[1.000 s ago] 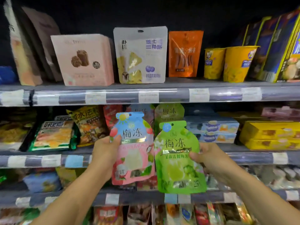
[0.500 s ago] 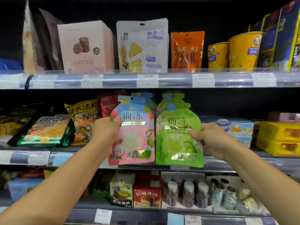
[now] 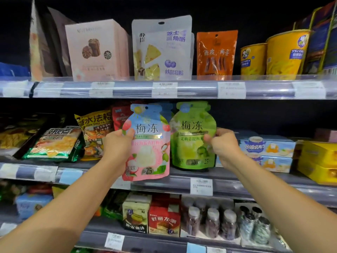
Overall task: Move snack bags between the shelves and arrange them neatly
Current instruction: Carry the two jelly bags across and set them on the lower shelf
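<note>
The left hand [image 3: 116, 148] grips the pink bag [image 3: 149, 143] by its left edge, upright before the rim of the middle shelf [image 3: 255, 185]. The right hand [image 3: 224, 145] pinches the green bag [image 3: 191, 139] by its right edge, just beside the pink one, its base at that shelf's front.

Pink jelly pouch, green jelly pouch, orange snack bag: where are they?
Pink jelly pouch [image 3: 149, 152]: head view, front centre.
Green jelly pouch [image 3: 191, 145]: head view, front centre.
Orange snack bag [image 3: 217, 53]: head view, front centre.
</note>
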A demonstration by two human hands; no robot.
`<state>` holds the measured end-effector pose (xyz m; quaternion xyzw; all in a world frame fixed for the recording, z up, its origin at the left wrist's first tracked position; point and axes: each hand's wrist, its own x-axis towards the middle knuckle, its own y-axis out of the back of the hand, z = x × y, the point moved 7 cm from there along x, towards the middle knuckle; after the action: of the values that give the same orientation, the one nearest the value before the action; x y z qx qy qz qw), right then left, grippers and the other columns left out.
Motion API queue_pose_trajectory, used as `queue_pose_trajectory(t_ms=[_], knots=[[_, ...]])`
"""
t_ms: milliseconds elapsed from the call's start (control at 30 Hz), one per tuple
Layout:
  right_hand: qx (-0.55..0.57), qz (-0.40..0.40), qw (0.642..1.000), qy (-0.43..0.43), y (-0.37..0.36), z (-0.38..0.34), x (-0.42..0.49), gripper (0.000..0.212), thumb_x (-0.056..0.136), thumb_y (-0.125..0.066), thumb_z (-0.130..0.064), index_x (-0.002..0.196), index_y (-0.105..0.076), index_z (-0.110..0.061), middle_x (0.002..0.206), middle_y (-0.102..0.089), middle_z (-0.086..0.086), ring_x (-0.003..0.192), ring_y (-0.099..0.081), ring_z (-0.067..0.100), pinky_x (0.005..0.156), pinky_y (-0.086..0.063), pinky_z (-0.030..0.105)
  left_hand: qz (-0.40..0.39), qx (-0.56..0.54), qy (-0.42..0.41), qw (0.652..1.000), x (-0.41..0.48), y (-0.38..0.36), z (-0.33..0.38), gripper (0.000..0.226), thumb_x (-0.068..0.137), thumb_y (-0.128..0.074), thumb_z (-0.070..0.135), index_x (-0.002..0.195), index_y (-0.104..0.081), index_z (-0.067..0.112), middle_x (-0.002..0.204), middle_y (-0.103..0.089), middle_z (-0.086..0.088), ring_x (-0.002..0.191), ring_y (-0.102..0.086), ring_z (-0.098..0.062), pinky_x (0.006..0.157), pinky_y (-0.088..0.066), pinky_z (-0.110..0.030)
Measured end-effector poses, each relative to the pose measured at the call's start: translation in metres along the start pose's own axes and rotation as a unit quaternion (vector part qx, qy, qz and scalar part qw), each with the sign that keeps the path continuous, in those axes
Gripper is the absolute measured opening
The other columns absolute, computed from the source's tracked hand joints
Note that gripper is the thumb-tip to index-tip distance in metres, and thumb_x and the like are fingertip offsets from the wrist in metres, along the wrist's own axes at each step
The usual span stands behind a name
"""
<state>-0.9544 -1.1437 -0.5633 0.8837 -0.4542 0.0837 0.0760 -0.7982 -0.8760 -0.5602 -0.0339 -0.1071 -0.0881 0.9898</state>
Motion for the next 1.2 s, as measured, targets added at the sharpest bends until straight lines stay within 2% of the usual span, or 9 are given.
queue_pose_trajectory(t_ms=[200, 300, 433, 533, 600, 800, 867, 1067, 1200], knots=[[0.002, 0.043, 0.999, 0.002, -0.021, 0.023, 0.005, 0.033, 0.094, -0.055, -0.003, 0.126, -0.058, -0.008, 0.115, -0.066, 0.005, 0.095, -0.063, 0.015, 0.084, -0.056, 0.034, 0.023, -0.023, -0.019, 0.999, 0.004, 0.001, 0.0, 0.021, 0.095, -0.055, 0.027, 0.078, -0.062, 0.017, 0.079, -0.054, -0.011, 0.072, -0.054, -0.026, 0.06, -0.049, -0.041], [-0.04, 0.039, 0.998, 0.033, -0.022, 0.019, 0.001, 0.033, 0.095, -0.051, 0.001, 0.124, -0.058, -0.012, 0.109, -0.067, 0.002, 0.085, -0.062, 0.01, 0.067, -0.055, 0.024, 0.03, -0.026, -0.026, 0.999, 0.007, -0.001, -0.001, 0.019, 0.096, -0.054, 0.026, 0.08, -0.061, 0.019, 0.08, -0.051, -0.009, 0.071, -0.049, -0.023, 0.059, -0.04, -0.038], [-0.068, 0.055, 0.991, 0.104, -0.012, -0.007, 0.005, 0.043, 0.088, -0.05, 0.009, 0.122, -0.058, -0.015, 0.115, -0.063, 0.008, 0.091, -0.065, 0.02, 0.073, -0.057, 0.039, 0.044, -0.025, -0.044, 0.998, 0.012, -0.005, 0.003, 0.02, 0.094, -0.055, 0.024, 0.077, -0.055, 0.014, 0.077, -0.047, -0.008, 0.07, -0.047, -0.023, 0.059, -0.038, -0.038], [-0.13, 0.055, 0.985, 0.094, -0.007, -0.016, 0.021, 0.043, 0.093, -0.045, 0.008, 0.129, -0.056, -0.012, 0.1, -0.061, 0.001, 0.07, -0.056, 0.004, 0.048, -0.046, 0.015, 0.039, -0.034, -0.039, 0.998, 0.012, -0.01, 0.0, 0.026, 0.096, -0.053, 0.023, 0.07, -0.053, 0.016, 0.073, -0.043, -0.009, 0.069, -0.043, -0.023, 0.058, -0.037, -0.037], [-0.137, 0.053, 0.988, 0.057, -0.004, -0.013, 0.035, 0.042, 0.094, -0.046, 0.006, 0.129, -0.057, -0.013, 0.092, -0.059, -0.002, 0.066, -0.052, 0.004, 0.04, -0.037, 0.017, 0.038, -0.04, -0.035, 0.998, 0.012, -0.012, -0.002, 0.026, 0.097, -0.053, 0.024, 0.071, -0.055, 0.02, 0.073, -0.042, -0.008, 0.07, -0.042, -0.023, 0.058, -0.036, -0.036], [-0.244, 0.059, 0.966, 0.062, 0.004, -0.015, 0.051, 0.033, 0.088, -0.067, -0.013, 0.118, -0.06, -0.024, 0.127, -0.052, 0.012, 0.12, -0.048, 0.029, 0.072, -0.049, 0.029, 0.042, -0.023, -0.053, 0.997, 0.02, -0.024, 0.001, 0.021, 0.097, -0.054, 0.027, 0.082, -0.058, 0.014, 0.072, -0.047, -0.006, 0.067, -0.045, -0.022, 0.048, -0.043, -0.031], [-0.255, 0.06, 0.963, 0.06, 0.006, -0.011, 0.052, 0.032, 0.087, -0.07, -0.02, 0.116, -0.06, -0.026, 0.126, -0.054, 0.013, 0.119, -0.05, 0.031, 0.088, -0.05, 0.035, 0.034, -0.029, -0.05, 0.998, 0.024, -0.029, -0.002, 0.019, 0.098, -0.053, 0.028, 0.094, -0.066, 0.014, 0.076, -0.048, -0.005, 0.069, -0.045, -0.021, 0.054, -0.045, -0.035], [-0.172, 0.084, 0.969, 0.156, 0.028, -0.031, 0.004, 0.036, 0.085, -0.069, -0.008, 0.119, -0.057, -0.013, 0.109, -0.063, 0.001, 0.101, -0.059, 0.02, 0.091, -0.049, 0.036, 0.027, -0.009, -0.069, 0.997, 0.028, -0.036, -0.006, 0.024, 0.099, -0.052, 0.024, 0.077, -0.059, 0.033, 0.079, -0.052, -0.002, 0.071, -0.045, -0.021, 0.059, -0.049, -0.037], [-0.308, 0.102, 0.903, 0.281, 0.041, -0.021, -0.065, 0.025, 0.088, -0.062, -0.012, 0.113, -0.059, -0.013, 0.107, -0.058, -0.001, 0.104, -0.052, 0.019, 0.093, -0.043, 0.036, 0.032, -0.025, -0.072, 0.997, 0.036, -0.038, -0.014, 0.015, 0.1, -0.051, 0.021, 0.103, -0.066, 0.02, 0.077, -0.052, 0.003, 0.06, -0.042, -0.014, 0.04, -0.038, -0.018]])
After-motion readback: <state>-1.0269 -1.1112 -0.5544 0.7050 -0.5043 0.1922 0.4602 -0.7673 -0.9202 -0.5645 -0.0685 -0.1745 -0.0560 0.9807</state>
